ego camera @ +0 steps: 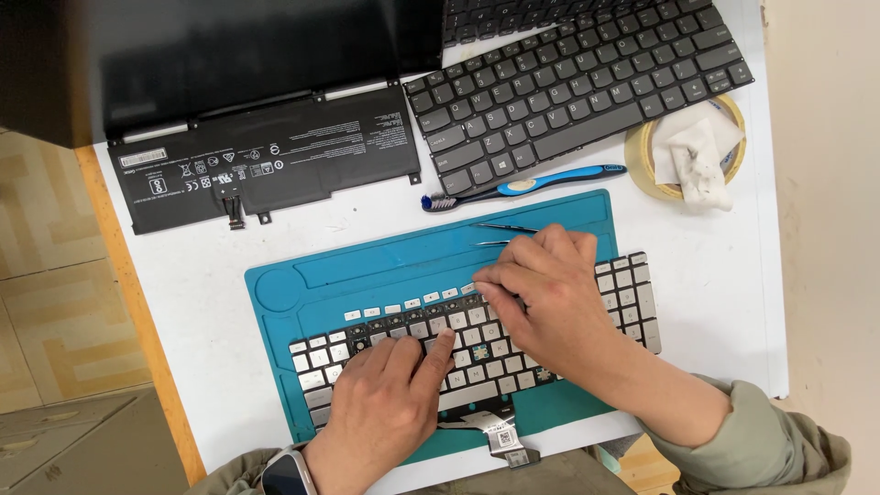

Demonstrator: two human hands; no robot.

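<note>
A silver laptop keyboard (628,293) with some keycaps off lies on a teal work mat (367,266). My left hand (390,403) rests flat on its lower left keys, index finger stretched toward the middle rows. My right hand (545,298) lies over the keyboard's middle and pinches thin metal tweezers (504,235), whose tips point left over the mat above the top key row. A ribbon cable (504,438) sticks out from the keyboard's front edge.
A dark grey keyboard (568,87) lies at the back right. A black laptop battery (266,156) and a dark laptop lid (183,55) are at back left. A blue toothbrush (532,183) lies behind the mat. A tape roll (642,156) holds a crumpled tissue (701,151).
</note>
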